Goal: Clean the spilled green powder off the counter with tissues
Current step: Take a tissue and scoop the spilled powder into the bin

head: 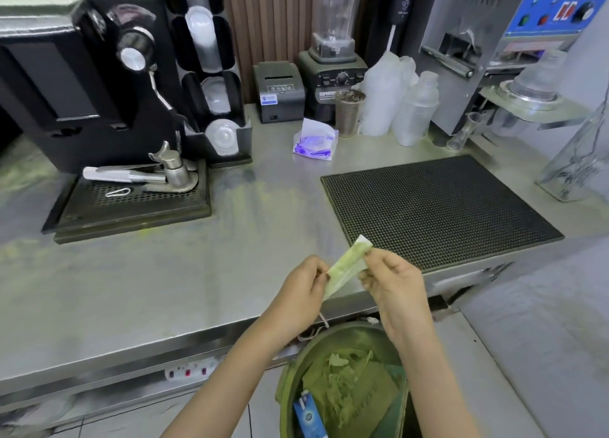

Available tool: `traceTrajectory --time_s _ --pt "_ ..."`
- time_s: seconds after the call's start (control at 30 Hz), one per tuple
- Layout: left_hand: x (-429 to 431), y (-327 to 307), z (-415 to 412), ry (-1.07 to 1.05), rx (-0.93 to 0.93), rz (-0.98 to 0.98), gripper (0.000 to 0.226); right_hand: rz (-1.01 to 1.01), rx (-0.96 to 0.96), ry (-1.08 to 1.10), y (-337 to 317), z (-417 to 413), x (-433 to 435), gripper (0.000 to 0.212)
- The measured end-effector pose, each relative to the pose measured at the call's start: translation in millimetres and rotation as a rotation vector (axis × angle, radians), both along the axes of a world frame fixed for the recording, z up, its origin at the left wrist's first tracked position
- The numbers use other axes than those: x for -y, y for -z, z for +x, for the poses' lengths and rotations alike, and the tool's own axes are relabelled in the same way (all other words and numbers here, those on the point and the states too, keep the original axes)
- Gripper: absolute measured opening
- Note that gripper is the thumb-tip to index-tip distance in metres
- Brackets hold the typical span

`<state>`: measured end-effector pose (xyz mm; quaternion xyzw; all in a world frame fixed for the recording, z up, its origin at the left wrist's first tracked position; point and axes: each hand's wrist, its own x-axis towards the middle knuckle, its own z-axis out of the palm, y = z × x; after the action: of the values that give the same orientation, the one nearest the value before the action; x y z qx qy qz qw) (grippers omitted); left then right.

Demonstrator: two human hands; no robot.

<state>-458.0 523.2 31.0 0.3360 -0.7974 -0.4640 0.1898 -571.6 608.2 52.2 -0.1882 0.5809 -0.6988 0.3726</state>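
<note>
Both hands pinch one green-stained tissue — left, right — over the bin.

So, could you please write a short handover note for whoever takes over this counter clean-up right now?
Left hand and right hand: both pinch one green-stained tissue, held above the counter's front edge.
Bin on the floor below already holds green-stained tissues.
Tissue pack sits at the back of the counter.
Done: the front of the counter looks mostly wiped.
Left: bin this tissue, then wipe the faint green streaks mid-counter and the dust by the black drip tray at the left.
</note>
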Motion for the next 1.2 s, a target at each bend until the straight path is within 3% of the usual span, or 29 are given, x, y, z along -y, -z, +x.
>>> traceTrajectory --time_s 0.2,0.37,0.57,0.77,1.2 --pt "24 -5 34 -0.175 -0.102 0.161 0.025 0.091 -0.102 -0.147 0 37 44 0.017" --pt "47 -14 80 -0.323 -0.239 0.259 0.008 0.078 -0.156 -0.302 -8 77 89 0.018" --pt "78 -23 162 -0.577 -0.258 0.221 0.018 0.078 -0.244 -0.492 -18 138 137 0.018" --pt "111 -24 246 -0.745 -0.401 0.454 0.022 0.13 -0.289 -0.644 -16 213 183 0.025" --pt "227 -20 436 -0.828 -0.341 0.343 0.02 0.131 -0.218 -0.683 -7 410 295 0.027"
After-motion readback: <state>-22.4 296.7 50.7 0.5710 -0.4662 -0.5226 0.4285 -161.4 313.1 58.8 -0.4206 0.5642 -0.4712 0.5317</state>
